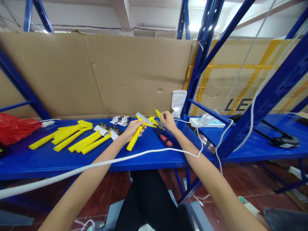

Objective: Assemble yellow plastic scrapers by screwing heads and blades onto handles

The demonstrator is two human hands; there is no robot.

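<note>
My left hand (131, 130) is closed around a yellow scraper (134, 138) with a wide T-shaped head, and a flat metal blade lies along that head. Pinched in the fingers of my right hand (168, 120) is a small yellow plastic piece (158, 113), held just right of the scraper head. Several more small yellow pieces (152, 119) lie behind the scraper, partly hidden. Thin metal blades (160, 125) rest on the blue table below my right hand. A red and black screwdriver (166, 140) lies in front of them.
Several yellow handles (69, 134) lie at the left, some beside black and white cards (102, 128). A red plastic bag (18, 128) sits at the far left. One white cable (96, 165) crosses over my forearms. A power strip (207, 121) stands by the blue rack post (196, 77).
</note>
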